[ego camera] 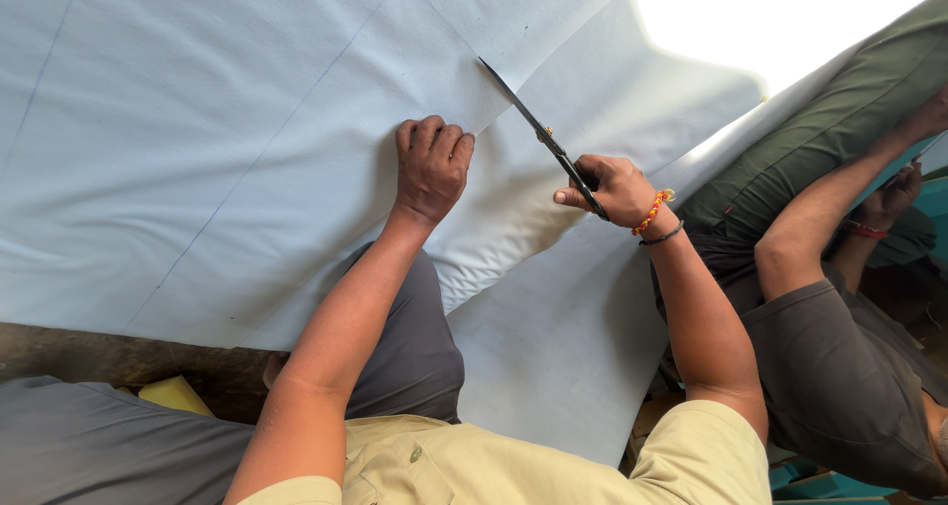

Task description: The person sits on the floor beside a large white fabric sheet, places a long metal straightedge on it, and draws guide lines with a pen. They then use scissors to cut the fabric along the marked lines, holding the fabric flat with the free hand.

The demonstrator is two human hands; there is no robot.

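Pale blue fabric (247,140) under the fisted left hand (432,169), black scissors (538,130) gripped in the right hand (617,189).

Pale blue fabric (247,140), plain, crossed by thin darker blue drawn lines. Black scissors (543,138) with a small brass-coloured pivot. Beside the scissors, a red-and-yellow beaded bracelet (653,211) and a dark band. Below the fabric, grey trousers (415,347), beige shirt (494,466), yellow block (175,393).

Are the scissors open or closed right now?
Closed, or nearly. The scissors show as one thin dark line in the light blue fabric; no gap between blades shows. The right hand grips the handles.
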